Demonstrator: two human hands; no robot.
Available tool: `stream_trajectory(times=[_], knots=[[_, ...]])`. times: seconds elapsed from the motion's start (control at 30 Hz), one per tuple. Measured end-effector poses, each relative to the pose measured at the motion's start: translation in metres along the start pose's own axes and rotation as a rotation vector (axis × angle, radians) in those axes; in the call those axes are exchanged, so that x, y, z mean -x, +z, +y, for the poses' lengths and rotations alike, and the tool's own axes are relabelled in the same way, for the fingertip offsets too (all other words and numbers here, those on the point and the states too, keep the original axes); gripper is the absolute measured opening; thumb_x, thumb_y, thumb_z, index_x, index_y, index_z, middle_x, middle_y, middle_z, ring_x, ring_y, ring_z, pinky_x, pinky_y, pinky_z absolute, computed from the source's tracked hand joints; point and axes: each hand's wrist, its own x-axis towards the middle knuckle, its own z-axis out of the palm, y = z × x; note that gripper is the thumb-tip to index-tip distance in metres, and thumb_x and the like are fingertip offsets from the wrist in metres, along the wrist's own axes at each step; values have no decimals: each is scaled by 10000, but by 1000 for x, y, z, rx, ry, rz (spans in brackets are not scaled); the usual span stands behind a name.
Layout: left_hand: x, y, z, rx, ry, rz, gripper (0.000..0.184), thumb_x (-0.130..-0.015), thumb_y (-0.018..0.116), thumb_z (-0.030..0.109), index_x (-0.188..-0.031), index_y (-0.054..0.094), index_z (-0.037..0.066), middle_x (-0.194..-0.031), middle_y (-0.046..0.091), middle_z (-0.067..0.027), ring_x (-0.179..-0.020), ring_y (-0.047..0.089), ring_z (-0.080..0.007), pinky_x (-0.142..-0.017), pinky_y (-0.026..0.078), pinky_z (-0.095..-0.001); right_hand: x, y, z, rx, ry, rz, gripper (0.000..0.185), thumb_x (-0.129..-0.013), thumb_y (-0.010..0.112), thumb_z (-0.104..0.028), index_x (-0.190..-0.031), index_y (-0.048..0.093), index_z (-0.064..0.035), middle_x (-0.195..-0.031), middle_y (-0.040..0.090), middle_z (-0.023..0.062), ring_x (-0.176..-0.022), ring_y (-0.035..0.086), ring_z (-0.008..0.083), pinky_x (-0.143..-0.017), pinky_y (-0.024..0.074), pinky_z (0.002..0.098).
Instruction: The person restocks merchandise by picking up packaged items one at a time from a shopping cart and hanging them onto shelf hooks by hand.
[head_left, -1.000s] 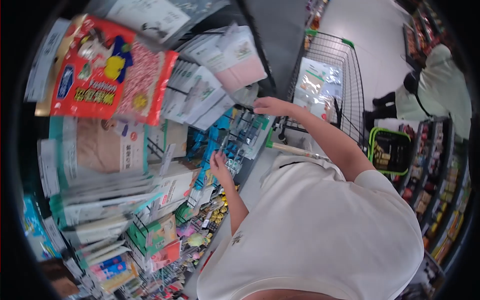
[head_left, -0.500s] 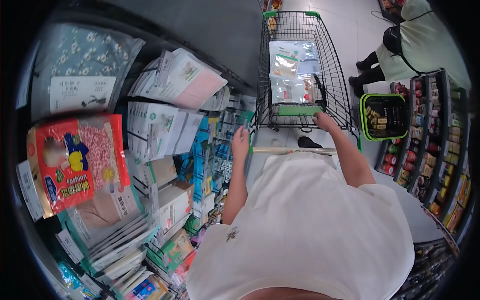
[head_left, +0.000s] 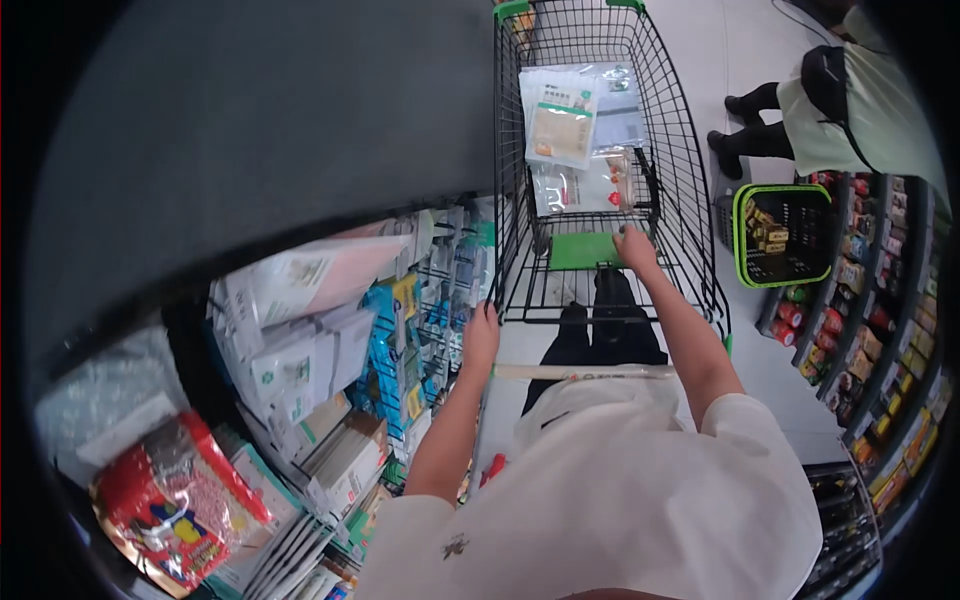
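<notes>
A black wire shopping cart (head_left: 690, 150) with green trim stands in front of me. My right hand (head_left: 633, 247) is closed on the edge of its green seat flap (head_left: 580, 252). At the cart's near left corner, my left hand (head_left: 482, 335) curls around the frame; its fingertips are partly hidden. Inside the basket lie flat clear packages: one with a beige panel and green label (head_left: 562, 125), a grey-white one (head_left: 620, 105) beside it, and another with red marks (head_left: 585, 185) closer to me. The cart's handle bar (head_left: 590, 372) runs across my waist.
Hanging packages (head_left: 310, 340) fill the rack on my left, with a red package (head_left: 185, 500) nearest. On the right are a green-rimmed black basket (head_left: 785, 235) holding small gold items, snack shelves (head_left: 870, 320) and a person in a light green top (head_left: 860, 120).
My left hand has moved from beside the cart onto its near left corner. The rack on the left has shifted lower in view. My right hand stays on the flap.
</notes>
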Motion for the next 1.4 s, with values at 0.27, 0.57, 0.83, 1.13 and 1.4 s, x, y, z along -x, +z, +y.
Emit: stream_trajectory(times=[0.27,0.57,0.83,1.13,1.4], knots=[[5,5,-3,36,-70,-48,315,-1038,461,254,-1222,569,21,-939,674,-278,-846,639,-476,-724,495,-539,-218,145,28,-551,223,78,626,-867,710,-479,-1167,635,64,-914,697,156,-790,665,213,-726,533,334],[20,3,10,-12,-139,-106,273,-1021,486,178,-1233,569,28,-939,677,-256,-853,657,-453,-721,516,-517,-272,132,-41,-720,359,150,922,-746,815,-540,-1284,510,144,-1233,602,279,-1148,600,332,-981,471,397],[27,11,2,65,-103,-64,281,-1019,496,169,-1236,557,1,-925,678,-247,-834,664,-443,-710,523,-507,-281,143,6,-829,274,-25,407,-831,792,-348,-952,608,-6,-867,641,82,-768,618,170,-626,527,314],[41,18,-13,13,-102,-67,301,-1024,488,226,-1237,560,26,-965,685,-251,-864,653,-460,-732,521,-529,-230,116,-24,-800,-15,277,203,-851,658,-186,-801,579,-6,-714,584,77,-675,555,167,-619,467,317],[51,21,-33,57,-19,-18,334,-1033,448,307,-1215,562,52,-933,677,-284,-893,632,-500,-751,492,-581,-80,65,-42,-818,-170,417,171,-872,622,-113,-749,556,-15,-677,572,53,-612,514,121,-556,439,296]])
